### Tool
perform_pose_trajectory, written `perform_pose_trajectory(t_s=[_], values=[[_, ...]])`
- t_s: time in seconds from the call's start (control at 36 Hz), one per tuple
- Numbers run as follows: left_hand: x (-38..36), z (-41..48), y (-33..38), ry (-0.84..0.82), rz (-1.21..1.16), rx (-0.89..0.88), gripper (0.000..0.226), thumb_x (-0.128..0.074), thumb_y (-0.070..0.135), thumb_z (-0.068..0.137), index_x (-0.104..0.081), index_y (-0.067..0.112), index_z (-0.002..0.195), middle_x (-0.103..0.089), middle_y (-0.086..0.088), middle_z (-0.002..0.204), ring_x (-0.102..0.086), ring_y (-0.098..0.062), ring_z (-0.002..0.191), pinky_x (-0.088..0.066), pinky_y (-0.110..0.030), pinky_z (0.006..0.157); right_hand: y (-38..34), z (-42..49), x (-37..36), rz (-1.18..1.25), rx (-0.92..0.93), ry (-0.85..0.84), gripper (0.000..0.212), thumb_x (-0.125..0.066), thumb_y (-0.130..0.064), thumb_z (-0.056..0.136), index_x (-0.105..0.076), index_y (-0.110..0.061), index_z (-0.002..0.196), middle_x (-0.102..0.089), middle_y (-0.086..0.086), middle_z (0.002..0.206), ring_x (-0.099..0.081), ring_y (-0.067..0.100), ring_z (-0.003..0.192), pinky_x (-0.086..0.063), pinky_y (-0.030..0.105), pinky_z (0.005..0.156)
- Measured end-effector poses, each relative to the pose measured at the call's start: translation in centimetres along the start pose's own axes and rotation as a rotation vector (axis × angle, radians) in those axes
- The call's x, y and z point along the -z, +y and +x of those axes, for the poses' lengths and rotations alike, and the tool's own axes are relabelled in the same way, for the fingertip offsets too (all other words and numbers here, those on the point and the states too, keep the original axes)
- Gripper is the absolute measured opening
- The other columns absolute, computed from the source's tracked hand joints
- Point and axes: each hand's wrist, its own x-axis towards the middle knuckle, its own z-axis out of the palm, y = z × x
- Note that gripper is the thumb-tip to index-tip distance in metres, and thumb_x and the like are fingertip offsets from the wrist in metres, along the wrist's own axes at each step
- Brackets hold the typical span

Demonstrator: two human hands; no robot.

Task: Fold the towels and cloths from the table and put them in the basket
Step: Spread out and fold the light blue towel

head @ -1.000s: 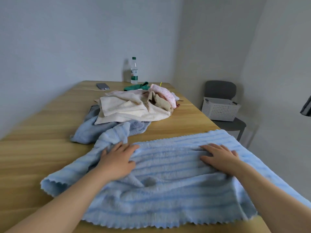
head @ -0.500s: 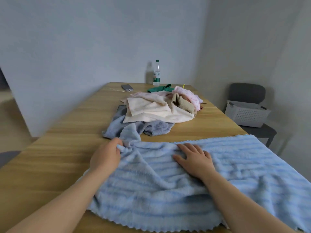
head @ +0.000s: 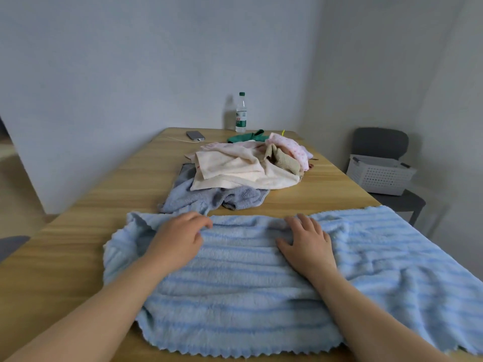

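Blue towel [head: 235, 283], left hand [head: 177, 241] gripping its far edge (fingers curled), right hand [head: 305, 246] flat

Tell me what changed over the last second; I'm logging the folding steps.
The left hand gripped the far edge of the blue striped towel and drew its bunched end back from the pile of cloths; the right hand slid left to the towel's middle, pressing flat. The pile, bottle, phone and basket stayed put.
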Motion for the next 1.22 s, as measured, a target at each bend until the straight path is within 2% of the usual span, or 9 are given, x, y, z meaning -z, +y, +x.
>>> perform_pose_trajectory(t_s=[0.14, 0.25, 0.44, 0.56, 0.67, 0.78, 0.94, 1.08, 1.22], values=[[-1.9, 0.4, -0.4, -0.237, 0.218, 0.177, 0.043, -0.028, 0.045, 0.098, -0.033, 0.036, 0.140, -0.031, 0.013, 0.149, -0.030, -0.012, 0.135, -0.022, -0.035, 0.110, 0.0, -0.5, 0.1, -0.020, 0.010, 0.086, 0.036, -0.050, -0.040, 0.089, -0.054, -0.025, 0.121, -0.042, -0.003, 0.131, -0.033, 0.020, 0.126, -0.025, 0.031, 0.102], [-0.2, 0.2, -0.1, -0.237, 0.438, 0.355, 0.043, -0.027, 0.055, 0.093, -0.052, 0.037, 0.124, -0.057, 0.011, 0.123, -0.048, -0.014, 0.116, -0.025, -0.037, 0.101, -0.1, -0.4, -0.1, -0.018, 0.089, 0.030, 0.030, -0.047, -0.040, 0.093, -0.058, -0.028, 0.118, -0.048, -0.005, 0.125, -0.038, 0.019, 0.121, -0.027, 0.029, 0.098], [1.6, 0.6, 0.0, -0.251, 0.670, 0.357, 0.028, -0.040, 0.018, 0.096, -0.052, 0.022, 0.121, -0.052, 0.001, 0.123, -0.048, -0.019, 0.114, -0.033, -0.027, 0.075, -0.7, 0.6, 1.3, 0.129, -0.004, -0.059, 0.022, -0.046, -0.043, 0.092, -0.059, -0.025, 0.091, -0.053, -0.005, 0.096, -0.047, 0.020, 0.109, -0.032, 0.030, 0.086], [0.1, 0.4, -1.2, -0.277, 0.535, 0.394, 0.032, -0.035, 0.019, 0.098, -0.046, 0.021, 0.128, -0.054, -0.002, 0.118, -0.052, -0.022, 0.108, -0.041, -0.029, 0.072, -1.3, 1.1, 1.1, 0.031, 0.018, -0.079, 0.038, -0.041, -0.045, 0.094, -0.048, -0.030, 0.129, -0.048, -0.004, 0.136, -0.038, 0.021, 0.127, -0.029, 0.035, 0.100], [0.1, -0.1, -2.4, -0.345, 0.378, 0.576, 0.040, -0.025, 0.043, 0.094, -0.036, 0.033, 0.131, -0.040, -0.008, 0.140, -0.035, -0.033, 0.128, -0.033, -0.053, 0.102, -0.8, 1.0, -0.2, -0.064, 0.086, -0.205, 0.051, -0.030, -0.059, 0.093, -0.031, -0.041, 0.140, -0.027, -0.014, 0.149, -0.021, 0.015, 0.138, -0.016, 0.035, 0.110], [2.0, -0.5, -4.8, -0.463, 0.296, 0.734, 0.086, -0.027, 0.086, 0.072, -0.016, 0.040, 0.144, -0.016, -0.009, 0.155, -0.016, -0.036, 0.140, -0.019, -0.054, 0.109, -0.2, 1.2, 0.0, -0.053, 0.059, -0.221, 0.052, -0.028, -0.061, 0.093, -0.027, -0.042, 0.142, -0.022, -0.014, 0.152, -0.015, 0.014, 0.141, -0.012, 0.035, 0.112], [2.7, 0.0, -4.7, -0.148, 0.297, 0.486, 0.033, -0.048, 0.061, 0.084, -0.042, 0.029, 0.078, -0.050, 0.003, 0.113, -0.043, -0.019, 0.111, -0.035, -0.034, 0.087, -0.1, 1.2, 0.3, 0.009, 0.015, -0.197, 0.044, -0.040, -0.053, 0.091, -0.037, -0.041, 0.134, -0.030, -0.017, 0.147, -0.021, 0.012, 0.138, -0.016, 0.034, 0.110], [-0.1, 0.5, -5.2, -0.349, 0.171, 0.500, 0.075, -0.029, 0.075, 0.083, -0.018, 0.033, 0.144, -0.019, -0.001, 0.154, -0.019, -0.025, 0.141, -0.024, -0.047, 0.109, 0.0, 1.1, 0.2, 0.015, 0.008, -0.180, 0.041, -0.041, -0.049, 0.090, -0.039, -0.038, 0.129, -0.034, -0.017, 0.142, -0.024, 0.011, 0.136, -0.017, 0.034, 0.109], [0.0, 0.5, -5.5, -0.398, 0.223, 0.528, 0.078, -0.015, 0.078, 0.081, 0.001, 0.040, 0.148, 0.004, 0.003, 0.158, 0.002, -0.025, 0.145, -0.008, -0.055, 0.113, -0.1, 0.8, 0.5, -0.044, 0.020, -0.225, 0.050, -0.032, -0.055, 0.094, -0.028, -0.039, 0.141, -0.021, -0.016, 0.151, -0.014, 0.013, 0.141, -0.012, 0.035, 0.113]])
